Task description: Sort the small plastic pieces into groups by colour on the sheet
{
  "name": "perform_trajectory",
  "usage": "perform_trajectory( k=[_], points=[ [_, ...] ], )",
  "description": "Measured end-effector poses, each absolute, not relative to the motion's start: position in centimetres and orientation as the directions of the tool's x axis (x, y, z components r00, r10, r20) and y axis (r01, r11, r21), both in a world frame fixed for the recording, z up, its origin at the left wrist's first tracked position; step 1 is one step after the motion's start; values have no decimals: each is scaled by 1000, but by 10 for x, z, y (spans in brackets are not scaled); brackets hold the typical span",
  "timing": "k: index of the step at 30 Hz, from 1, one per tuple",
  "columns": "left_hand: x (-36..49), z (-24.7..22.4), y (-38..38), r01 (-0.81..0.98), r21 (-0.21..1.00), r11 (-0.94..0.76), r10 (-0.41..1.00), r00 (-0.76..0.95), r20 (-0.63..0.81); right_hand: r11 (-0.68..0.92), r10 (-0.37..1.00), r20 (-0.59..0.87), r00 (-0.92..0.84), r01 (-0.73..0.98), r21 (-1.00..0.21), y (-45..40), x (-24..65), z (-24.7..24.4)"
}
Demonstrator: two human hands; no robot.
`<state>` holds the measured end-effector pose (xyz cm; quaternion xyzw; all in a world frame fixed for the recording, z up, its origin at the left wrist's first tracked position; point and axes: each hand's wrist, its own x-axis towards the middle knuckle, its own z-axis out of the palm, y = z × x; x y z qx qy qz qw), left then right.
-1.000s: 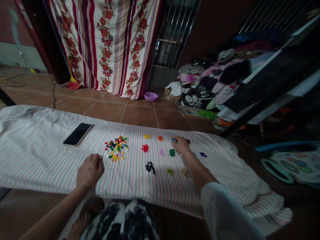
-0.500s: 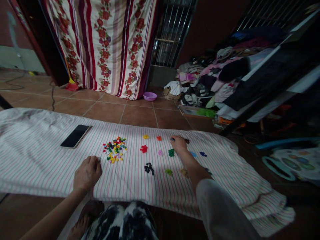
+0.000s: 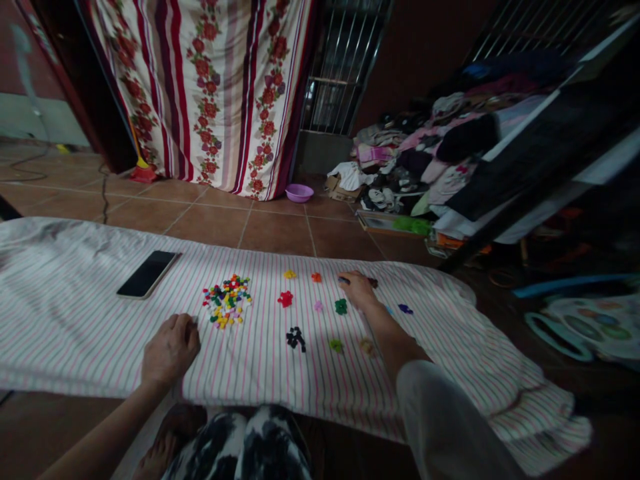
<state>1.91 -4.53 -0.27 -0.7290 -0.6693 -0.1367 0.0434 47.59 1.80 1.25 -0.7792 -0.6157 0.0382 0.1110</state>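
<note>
My left hand [image 3: 171, 348] rests on the striped cloth with its fingers curled in; whatever they may hold is hidden. Just beyond it lies a heap of mixed coloured small pieces [image 3: 227, 301]. At the far side of the cloth, my right hand [image 3: 359, 291] reaches down with fingers drawn together beside a small greyish-blue pile [image 3: 344, 281], and its fingertips are hard to make out. A dark brown pile [image 3: 373, 283] shows past its knuckles. Close by are green [image 3: 341, 307], orange [image 3: 317, 277], pink [image 3: 319, 306] and red [image 3: 285, 299] piles.
Black [image 3: 296, 339], lime [image 3: 336, 345], tan [image 3: 367, 347], yellow [image 3: 290, 274] and dark blue [image 3: 405, 309] piles also sit on the striped cloth [image 3: 240, 373]. A phone [image 3: 148, 274] lies left of the mixed heap. On the tiled floor beyond stands a purple basin [image 3: 299, 193].
The cloth and its piles have shifted slightly left in view. Both hands keep nearly the same pose; my right forearm now covers a bit more of the light blue pile.
</note>
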Motion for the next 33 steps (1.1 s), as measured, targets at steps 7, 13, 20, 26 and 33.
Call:
perform_trajectory(
  k=[7,13,20,26,33],
  points=[
    [19,-3,-45,987,134,-93,967,57,248,-261,949,118,293,937,-233,19,473,10],
    [19,-3,-46,984,161,-82,971,43,234,-263,940,156,304,935,-239,20,471,8],
    [19,-3,-46,984,157,-78,968,37,247,-233,948,145,283,930,-285,16,477,10],
    [20,0,-47,985,148,-92,967,53,248,-303,920,138,368,888,-346,14,494,11],
    [18,-3,-46,988,127,-88,969,55,243,-379,873,156,462,845,-377,6,509,5]
  ],
)
